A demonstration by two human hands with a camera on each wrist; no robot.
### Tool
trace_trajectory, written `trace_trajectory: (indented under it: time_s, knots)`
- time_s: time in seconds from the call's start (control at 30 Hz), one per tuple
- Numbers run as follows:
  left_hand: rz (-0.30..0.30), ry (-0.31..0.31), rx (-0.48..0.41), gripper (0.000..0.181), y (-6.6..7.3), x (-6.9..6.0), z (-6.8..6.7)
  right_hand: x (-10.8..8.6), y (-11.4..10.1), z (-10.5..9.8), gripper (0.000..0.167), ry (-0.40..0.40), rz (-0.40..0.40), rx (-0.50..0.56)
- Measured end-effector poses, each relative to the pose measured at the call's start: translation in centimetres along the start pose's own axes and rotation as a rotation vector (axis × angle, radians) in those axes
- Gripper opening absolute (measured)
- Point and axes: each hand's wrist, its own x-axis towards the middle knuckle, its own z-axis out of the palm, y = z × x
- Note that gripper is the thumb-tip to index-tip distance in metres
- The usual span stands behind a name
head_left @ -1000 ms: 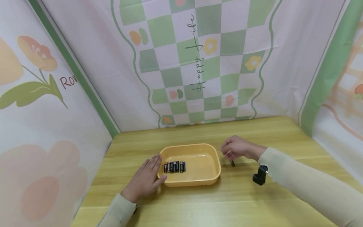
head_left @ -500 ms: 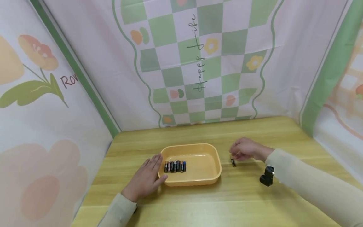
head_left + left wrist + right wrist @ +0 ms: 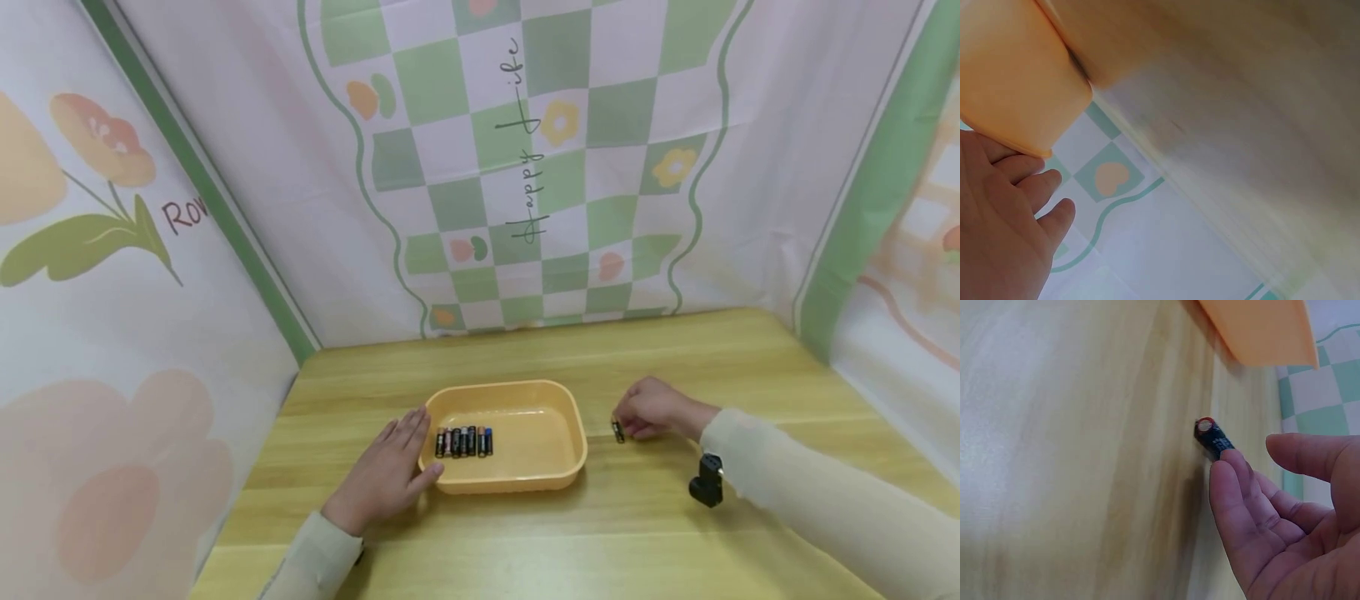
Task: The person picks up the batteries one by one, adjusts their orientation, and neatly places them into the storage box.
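My left hand (image 3: 382, 479) rests with extended fingers against the left side of a yellow-orange plastic tray (image 3: 517, 483). In the left wrist view its fingertips touch the tray's rim (image 3: 1035, 151). Several batteries (image 3: 464, 442) lie side by side in the tray's left half. To the right of the tray, a single dark battery (image 3: 618, 432) is on the table, and my right hand (image 3: 654, 410) is at it. Seen from the right wrist, my fingertips touch the far end of this battery (image 3: 1213, 439), while the thumb (image 3: 1304, 453) stands apart from it.
The wooden table (image 3: 525, 542) meets a patterned cloth wall (image 3: 525, 208) at the back, with more cloth on both sides. A small black device (image 3: 707, 481) is strapped at the right wrist. The tray's rim stands between the right hand and the batteries inside.
My right hand has moved right, away from the tray's edge, and come down to the loose battery. The left hand and the batteries in the tray stay put.
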Motion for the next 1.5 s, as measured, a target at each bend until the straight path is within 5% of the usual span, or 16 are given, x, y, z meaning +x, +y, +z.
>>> trace_trajectory:
  time_s: [0.9,1.07,1.5]
  knots:
    - [0.001,0.007,-0.003,0.076,-0.1,0.1,0.1,0.4,-0.7,2.9,0.011,0.082,-0.082,-0.370]
    - [0.002,0.012,-0.006,0.076,0.0,0.1,0.1,0.4,-0.7,2.9,0.007,0.073,-0.082,-0.344]
    - [0.017,0.016,0.003,0.076,0.1,-0.1,-0.2,0.8,-0.5,1.2,0.008,0.005,-0.051,-0.083]
